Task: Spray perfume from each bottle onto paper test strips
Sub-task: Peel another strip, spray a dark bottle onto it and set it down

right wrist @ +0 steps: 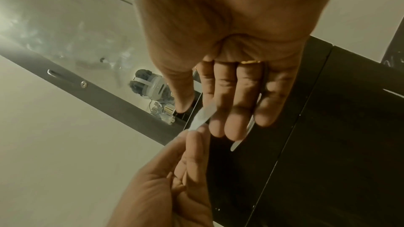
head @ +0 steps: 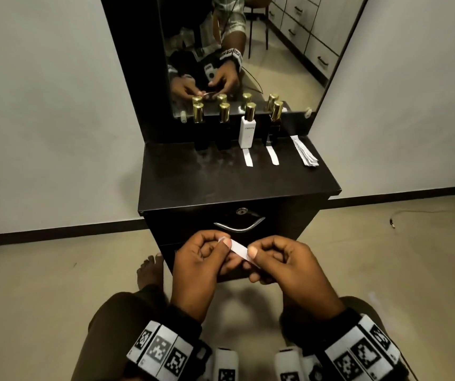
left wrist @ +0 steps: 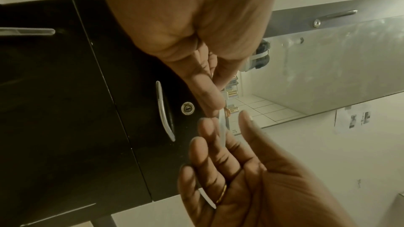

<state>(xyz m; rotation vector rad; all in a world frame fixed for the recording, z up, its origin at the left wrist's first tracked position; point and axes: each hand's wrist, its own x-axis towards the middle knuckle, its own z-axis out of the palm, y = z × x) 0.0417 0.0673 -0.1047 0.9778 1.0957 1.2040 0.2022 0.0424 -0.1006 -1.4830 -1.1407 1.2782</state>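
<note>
Nearest the camera, both wrists wear bands w/ black-and-white square markers. Left hand (head: 196, 266) and right hand (head: 289, 266) meet in front of the drawer, low over the floor, each w/ fingers curled and thumb pressed down, pinching one white paper test strip (head: 238, 250) between them: left holds its upper-left end, right its lower-right end, so the strip runs diagonally btwn the two thumbs. In the right wrist view the strip (right wrist: 202, 116) sticks out past the index finger; a gold ring (right wrist: 250, 62) sits on the right ring finger. A bare foot (head: 149, 270) rests on the tiled floor just left of the cabinet. Behind the hands, the black dresser's drawer front carries a curved metal handle (head: 238, 225) and a keyhole (head: 241, 211) above it. On the dresser top (head: 193, 185), toward the back, 4 gold-capped perfume bottles stand in a row against the mirror (head: 276, 50): two black bottles at left (head: 199, 127) (head: 223, 127), then a white bottle (head: 247, 127), then a dark bottle (head: 274, 125). One strip (head: 247, 158) lies just in front of the white bottle, another strip (head: 272, 155) in front of the dark one at right. A loose stack of spare strips (head: 304, 151) lies near the top's right edge, apart from the bottles.
</note>
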